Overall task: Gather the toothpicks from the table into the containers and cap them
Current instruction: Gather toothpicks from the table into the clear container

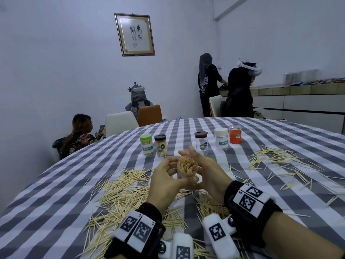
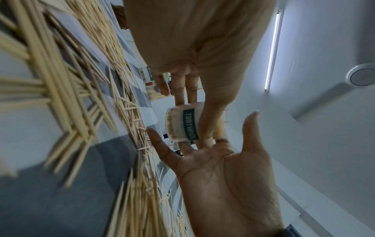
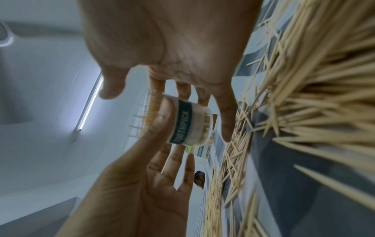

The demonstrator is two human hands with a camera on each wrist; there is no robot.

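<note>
Fingers (image 3: 158, 121) of the left hand (image 1: 164, 176) curl around an uncapped toothpick container (image 1: 187, 170), held above the bench (image 1: 56, 193). Right hand (image 1: 207, 171) cups its far side, fingers straight, touching it.

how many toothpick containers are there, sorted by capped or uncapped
Capped: 5 (green cap, black cap, brown cap, white cap, orange jar)
Uncapped: 1, the held jar
Total: 6
</note>
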